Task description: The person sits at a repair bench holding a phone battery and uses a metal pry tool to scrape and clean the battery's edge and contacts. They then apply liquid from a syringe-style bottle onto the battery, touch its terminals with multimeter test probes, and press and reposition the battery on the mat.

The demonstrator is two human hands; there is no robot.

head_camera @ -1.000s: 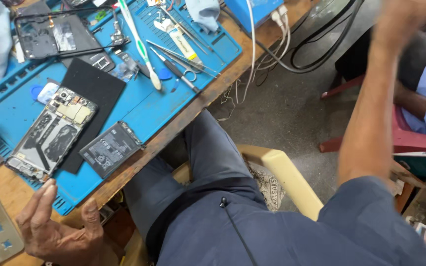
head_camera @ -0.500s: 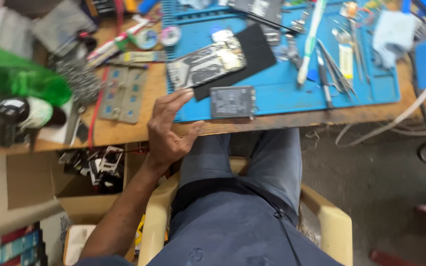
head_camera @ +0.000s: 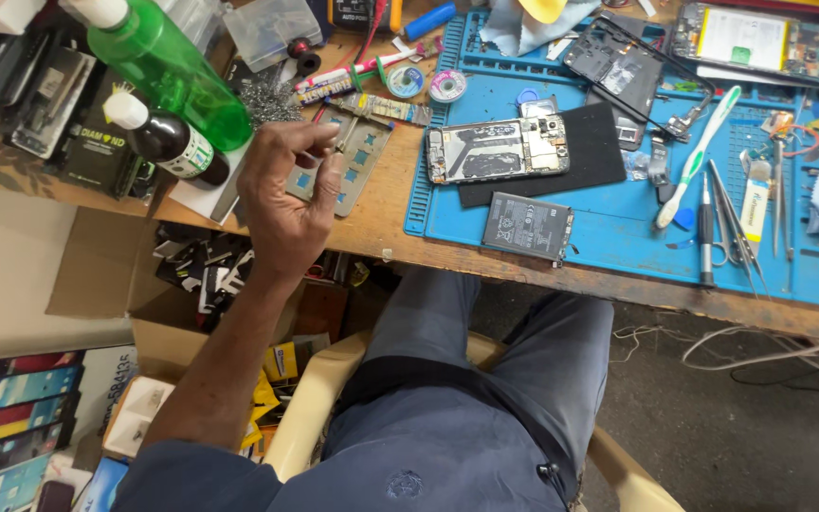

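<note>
metal stencil plate (head_camera: 348,166) | on bench, under fingertips | left hand (head_camera: 286,194) curled; fingers pinching its top edge

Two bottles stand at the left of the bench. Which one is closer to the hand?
The small dark bottle with the white cap: it sits just left of the left hand, in front of the large green bottle, which lies farther up the bench.

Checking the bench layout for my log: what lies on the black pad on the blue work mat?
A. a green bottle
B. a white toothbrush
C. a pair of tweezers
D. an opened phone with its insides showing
D: the opened phone rests on the black pad on the blue work mat; the toothbrush lies beside the pad.
</note>
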